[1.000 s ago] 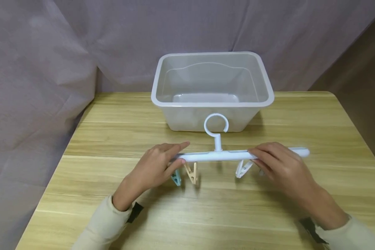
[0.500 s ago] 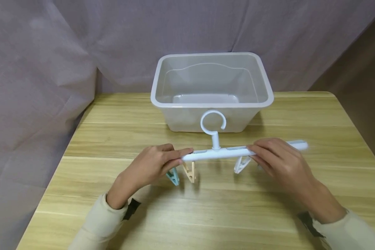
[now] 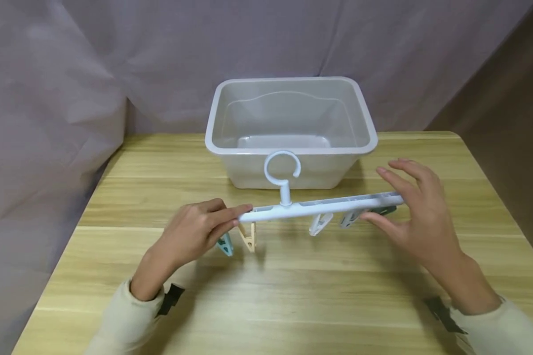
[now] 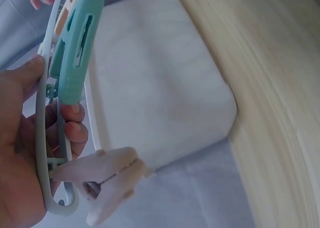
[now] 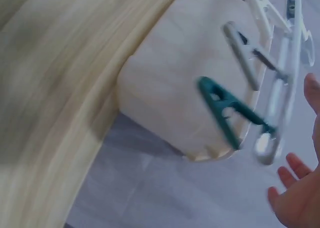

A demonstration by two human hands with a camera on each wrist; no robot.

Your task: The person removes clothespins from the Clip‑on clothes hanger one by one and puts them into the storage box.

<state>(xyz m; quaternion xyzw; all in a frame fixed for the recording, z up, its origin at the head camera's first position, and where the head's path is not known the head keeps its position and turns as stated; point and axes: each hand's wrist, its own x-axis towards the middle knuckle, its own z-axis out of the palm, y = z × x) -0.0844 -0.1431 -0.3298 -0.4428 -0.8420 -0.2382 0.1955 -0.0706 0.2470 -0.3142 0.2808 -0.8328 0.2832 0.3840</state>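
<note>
My left hand (image 3: 191, 227) grips the left end of a pale clip hanger (image 3: 304, 209), held over the table with its bar higher at the right. The round hook points up. Below the left part hang a teal clip (image 4: 80, 48) and a beige clip (image 3: 250, 241); a pale pinkish clip (image 4: 110, 170) shows by the left palm. Toward the right are a white clip (image 3: 321, 224), a grey clip (image 3: 349, 219) and a dark green clip (image 5: 220, 108). My right hand (image 3: 426, 222) is spread around the right end, fingers apart; the right wrist view shows a gap between it and the bar.
A grey-beige plastic bin (image 3: 290, 151) stands behind the hanger at the table's back, its inside bare. The wooden table (image 3: 293, 296) has a rounded back right corner. Grey-purple cloth (image 3: 169, 54) hangs behind and along the left side.
The hanger has shifted left and tilted further, right end up. My right hand has let go of the bar and spread its fingers, uncovering the grey and dark green clips. The left hand keeps its grip.
</note>
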